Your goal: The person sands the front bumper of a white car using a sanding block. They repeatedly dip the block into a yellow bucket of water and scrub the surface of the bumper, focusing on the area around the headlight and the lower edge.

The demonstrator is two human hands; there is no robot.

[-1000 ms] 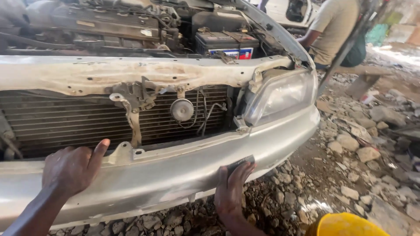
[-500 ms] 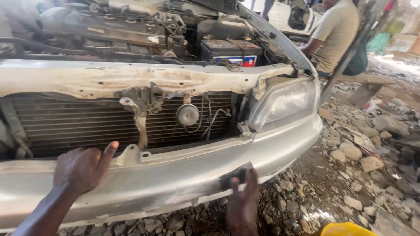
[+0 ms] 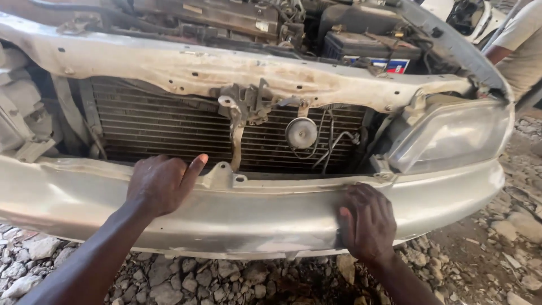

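Silver front bumper [image 3: 254, 217] below the radiator [image 3: 169, 130], left hand [image 3: 161, 183] spread flat on its top edge, right hand [image 3: 367, 223] pressed against its face, grip pinching nothing

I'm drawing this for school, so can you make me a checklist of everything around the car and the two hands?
Surface: loose grey stones and dirt under the car.
Job's things: silver bumper, dented and scuffed; grille missing, radiator bare.
Clutter: nothing seen on the bumper.
Grippers: left hand flat on the bumper's top edge; right hand pressed on its front face. Whether it holds something cannot be told.
Cables: black wires hanging beside the round horn.
Surroundings: headlight, battery, another person's sleeve.
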